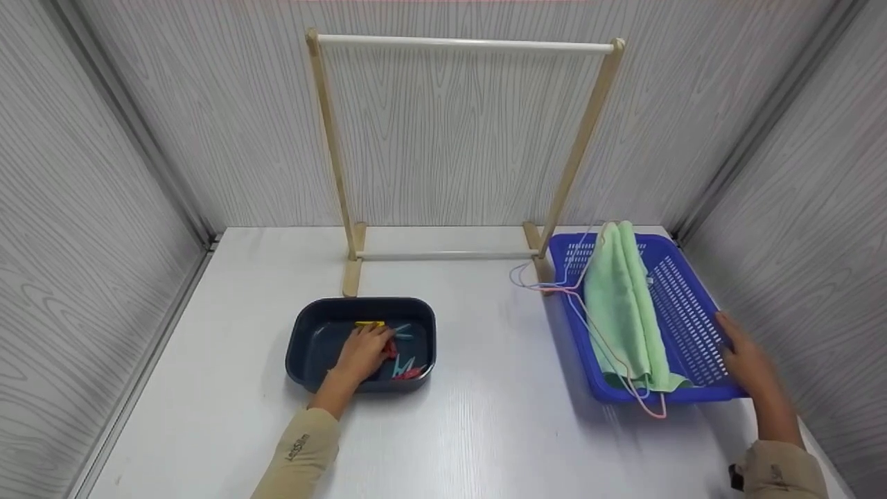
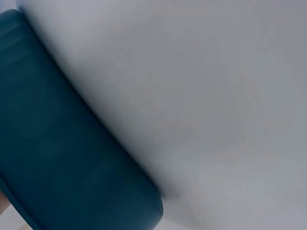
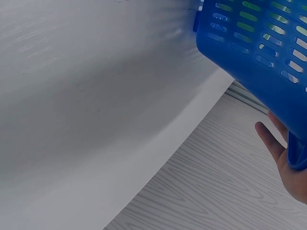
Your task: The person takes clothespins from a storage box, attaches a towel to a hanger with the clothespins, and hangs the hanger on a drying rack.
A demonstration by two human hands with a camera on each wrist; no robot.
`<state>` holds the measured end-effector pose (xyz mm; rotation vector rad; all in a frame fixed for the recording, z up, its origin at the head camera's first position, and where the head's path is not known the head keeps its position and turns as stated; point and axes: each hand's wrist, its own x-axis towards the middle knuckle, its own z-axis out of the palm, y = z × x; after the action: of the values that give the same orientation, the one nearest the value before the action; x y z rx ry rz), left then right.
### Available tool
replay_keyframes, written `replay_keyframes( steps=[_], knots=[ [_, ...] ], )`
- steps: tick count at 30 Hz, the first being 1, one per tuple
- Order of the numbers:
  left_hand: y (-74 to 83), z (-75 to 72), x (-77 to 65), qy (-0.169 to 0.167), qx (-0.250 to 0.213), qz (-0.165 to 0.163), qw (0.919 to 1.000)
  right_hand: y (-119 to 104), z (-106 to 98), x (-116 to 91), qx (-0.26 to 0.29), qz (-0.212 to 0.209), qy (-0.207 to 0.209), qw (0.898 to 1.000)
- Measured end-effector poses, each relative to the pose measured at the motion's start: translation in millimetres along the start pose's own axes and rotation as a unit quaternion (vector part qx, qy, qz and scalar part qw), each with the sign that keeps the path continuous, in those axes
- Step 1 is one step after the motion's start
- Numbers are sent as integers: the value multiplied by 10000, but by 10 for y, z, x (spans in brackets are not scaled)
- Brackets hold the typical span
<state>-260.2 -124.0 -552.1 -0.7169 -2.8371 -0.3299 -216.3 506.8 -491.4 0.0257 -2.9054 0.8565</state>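
My left hand [image 1: 364, 350] reaches down into a dark blue basin [image 1: 292, 357], its fingers among plastic clothespins. A yellow clothespin [image 1: 370, 323] lies just past the fingertips and a red one [image 1: 390, 348] right beside them; the finger undersides are hidden, so I cannot tell whether they pinch one. On the right, my right hand [image 1: 750, 357] grips the side rim of a blue perforated basket [image 1: 696, 294]; the right wrist view shows fingers [image 3: 269, 139] along its outer wall. A folded light green cloth [image 1: 617, 312] lies in the basket with a pink hanger [image 1: 610, 344].
A rack with wooden legs [image 1: 582, 138] and a white top bar [image 1: 464, 44] stands at the back. Hanger hooks [image 1: 521, 281] stick out over the basket's left rim near the rack's foot [image 1: 542, 274]. Wood-grain panels [image 1: 104, 208] enclose the white table [image 1: 485, 388].
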Motion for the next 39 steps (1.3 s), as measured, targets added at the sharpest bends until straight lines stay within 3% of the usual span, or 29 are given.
replay_keyframes(
  steps=[3, 7, 14, 25, 39],
  knots=[
    [7, 1, 16, 187, 137, 9, 9997, 3, -8, -9, 108, -44, 9, 9999],
    [18, -26, 34, 163, 221, -89, 9996, 11, -11, -20, 206, -2, -30, 9998],
    [7, -53, 37, -104, -50, -423, 9990, 30, -1, -19, 194, 115, -64, 9997],
    [-8, -45, 20, -6, 7, -485, 9988, 29, 2, -31, 18, 169, -30, 9999],
    [21, -74, 32, -427, 232, -1023, 9936, 9, 11, -8, 298, -20, 31, 9995]
  ],
)
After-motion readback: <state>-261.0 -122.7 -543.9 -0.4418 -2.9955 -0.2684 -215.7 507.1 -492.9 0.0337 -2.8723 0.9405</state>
